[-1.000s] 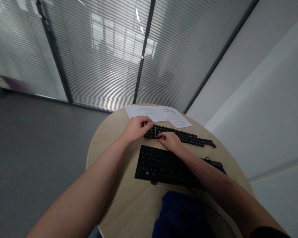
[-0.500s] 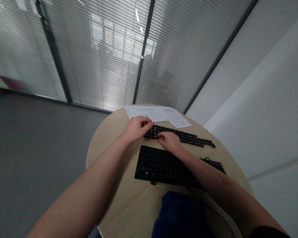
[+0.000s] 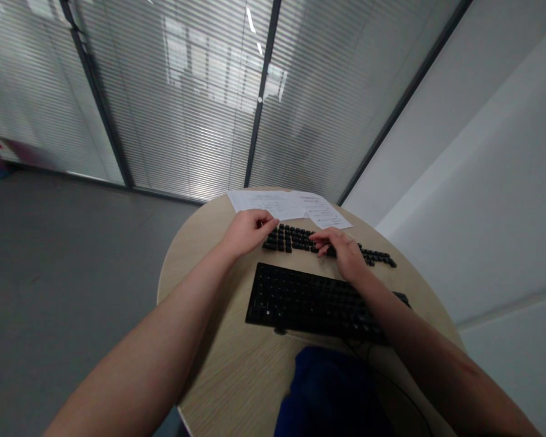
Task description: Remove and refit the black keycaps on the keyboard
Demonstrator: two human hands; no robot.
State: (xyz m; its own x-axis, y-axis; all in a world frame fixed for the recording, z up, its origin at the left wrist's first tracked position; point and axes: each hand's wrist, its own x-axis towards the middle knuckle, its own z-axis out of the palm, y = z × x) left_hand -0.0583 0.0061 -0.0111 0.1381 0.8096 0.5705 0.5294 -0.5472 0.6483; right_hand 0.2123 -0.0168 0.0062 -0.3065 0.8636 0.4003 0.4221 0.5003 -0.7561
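Observation:
Loose black keycaps [image 3: 295, 238] lie in several rows on the round wooden table. At their left end is my left hand [image 3: 250, 230], its fingers curled and its thumb close to the index finger. Whatever those fingers may hold is hidden. Over the right half of the rows hovers my right hand [image 3: 343, 250], fingers apart and pointing left, with nothing visible in them; it covers some keycaps. A black keyboard [image 3: 309, 300] lies nearer to me, its right part under my right forearm.
Printed paper sheets [image 3: 321, 210] lie at the table's far edge. A dark cable [image 3: 403, 391] runs from the keyboard toward me. Blue cloth [image 3: 318, 388] shows at the near edge. Blinds behind glass [image 3: 186, 121] and a white wall [image 3: 495, 200] stand beyond the table.
My right hand has moved right along the keycap rows and its fingers have spread, uncovering keycaps near the left end. My left hand has stayed almost in place.

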